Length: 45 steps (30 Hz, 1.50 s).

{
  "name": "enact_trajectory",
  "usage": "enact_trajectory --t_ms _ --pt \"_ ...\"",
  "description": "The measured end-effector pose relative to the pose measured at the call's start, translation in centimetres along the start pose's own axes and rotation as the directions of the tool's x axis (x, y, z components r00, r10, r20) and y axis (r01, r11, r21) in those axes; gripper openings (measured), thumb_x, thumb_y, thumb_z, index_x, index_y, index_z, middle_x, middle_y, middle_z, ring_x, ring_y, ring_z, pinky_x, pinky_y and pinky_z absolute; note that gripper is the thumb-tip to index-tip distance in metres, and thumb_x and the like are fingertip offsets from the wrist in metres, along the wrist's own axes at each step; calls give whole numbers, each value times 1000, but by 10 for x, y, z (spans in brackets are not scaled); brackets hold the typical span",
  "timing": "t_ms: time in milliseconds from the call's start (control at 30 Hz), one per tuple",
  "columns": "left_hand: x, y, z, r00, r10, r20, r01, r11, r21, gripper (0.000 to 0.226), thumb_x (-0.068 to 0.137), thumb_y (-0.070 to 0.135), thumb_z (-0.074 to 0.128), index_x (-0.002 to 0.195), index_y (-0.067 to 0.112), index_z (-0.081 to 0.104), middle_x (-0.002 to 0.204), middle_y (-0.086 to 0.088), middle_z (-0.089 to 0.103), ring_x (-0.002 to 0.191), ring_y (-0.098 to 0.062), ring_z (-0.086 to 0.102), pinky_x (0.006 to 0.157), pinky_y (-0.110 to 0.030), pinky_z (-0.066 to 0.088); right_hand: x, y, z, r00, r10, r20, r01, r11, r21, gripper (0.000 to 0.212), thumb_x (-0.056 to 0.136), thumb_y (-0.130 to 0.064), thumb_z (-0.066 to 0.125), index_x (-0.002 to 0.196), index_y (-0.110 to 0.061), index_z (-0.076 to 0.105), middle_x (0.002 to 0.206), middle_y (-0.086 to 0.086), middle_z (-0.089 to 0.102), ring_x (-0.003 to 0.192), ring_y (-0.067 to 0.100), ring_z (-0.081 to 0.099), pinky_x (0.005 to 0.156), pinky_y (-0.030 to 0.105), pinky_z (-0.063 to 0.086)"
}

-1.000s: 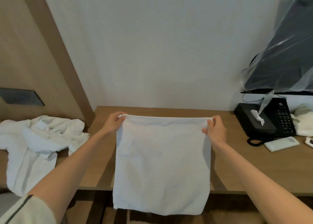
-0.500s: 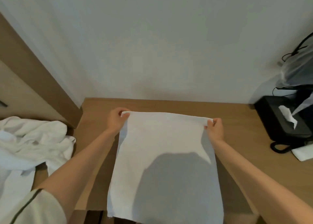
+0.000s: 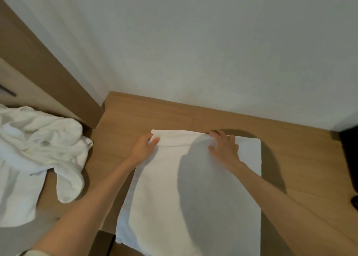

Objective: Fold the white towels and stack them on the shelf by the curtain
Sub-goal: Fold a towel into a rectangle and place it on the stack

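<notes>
The towel (image 3: pixel 193 188) lies flat on the table (image 3: pixel 135 116); our left hand (image 3: pixel 144 148) pinches its far corner; our right hand (image 3: pixel 224 147) presses it, fingers spread; soft, light, we judge; best gripped at corners.

— Do we read any word, number or brand here?
— No, we find none. The towel (image 3: pixel 193 197) at centre is plain white, as is the crumpled heap (image 3: pixel 38 149) at the left.
— And the dark object (image 3: pixel 348 159) at the right edge?
— Cropped; we make out no marks on it.
</notes>
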<state>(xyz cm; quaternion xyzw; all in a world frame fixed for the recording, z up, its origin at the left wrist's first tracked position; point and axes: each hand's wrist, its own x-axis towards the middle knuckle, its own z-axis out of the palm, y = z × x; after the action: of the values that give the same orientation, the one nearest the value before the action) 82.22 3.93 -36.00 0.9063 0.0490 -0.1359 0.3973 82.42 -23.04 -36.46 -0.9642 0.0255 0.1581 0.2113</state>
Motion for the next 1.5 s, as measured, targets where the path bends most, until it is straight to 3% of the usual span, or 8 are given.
enact_trajectory --t_ms 167,300,433,633,767,1067,1200,1500 --pt "10 -3 2 981 -135 -141 141 990 29 38 98 24 50 61 18 42 63 5 41 62 -17 39 49 -18 28 14 -8 8 999 13 -34 -15 998 -63 34 94 -39 47 126 -28 51 146 -4 32 119 30 33 88 38 32" --pt "15 -6 8 945 -203 -257 225 973 58 23 92 21 60 79 3 64 93 -13 54 98 -24 47 78 -27 32 16 -13 14 998 0 -61 0 1000 6 29 93 -40 47 121 -32 54 142 -5 35 115 28 33 85 37 29" --pt "21 -4 8 919 -285 -271 295 956 -4 31 87 21 65 61 8 55 62 -8 48 67 -22 45 55 -28 22 19 -18 16 995 56 -78 -53 998 45 28 93 -41 48 118 -32 56 141 -5 33 115 28 32 87 40 28" --pt "25 -3 5 906 -379 -188 344 919 -191 27 85 18 67 62 14 54 60 2 50 62 -15 46 49 -23 29 20 -27 14 992 123 -15 -122 990 73 33 84 -49 57 113 -33 56 138 -6 29 116 30 31 87 37 26" --pt "13 1 -6 933 -298 -199 223 918 -328 28 83 16 70 60 19 55 57 9 47 51 -5 40 44 -10 30 13 -43 3 994 106 14 -106 994 2 37 84 -51 60 117 -34 54 142 0 31 121 33 28 95 40 28" --pt "-23 69 -60 969 25 -247 -134 890 -436 14 72 11 81 76 2 70 90 6 59 62 8 55 58 -4 38 -19 -121 -70 921 -355 -161 386 890 245 22 86 -45 63 107 -41 59 100 -28 59 101 -3 35 82 24 14" --pt "-44 89 -80 954 148 -260 -254 859 -444 14 69 4 82 77 0 72 86 7 60 63 13 56 61 -4 41 -42 -133 -88 928 -358 -102 371 873 317 7 88 -34 64 93 -30 66 87 -18 67 86 2 59 98 41 38" --pt "-80 104 -100 915 394 -90 -402 862 -308 27 90 26 64 67 13 67 51 17 47 48 5 38 47 -12 28 -104 -142 -105 851 -243 -466 452 789 416 7 90 -23 59 83 -24 58 77 -13 62 69 7 54 69 35 46"
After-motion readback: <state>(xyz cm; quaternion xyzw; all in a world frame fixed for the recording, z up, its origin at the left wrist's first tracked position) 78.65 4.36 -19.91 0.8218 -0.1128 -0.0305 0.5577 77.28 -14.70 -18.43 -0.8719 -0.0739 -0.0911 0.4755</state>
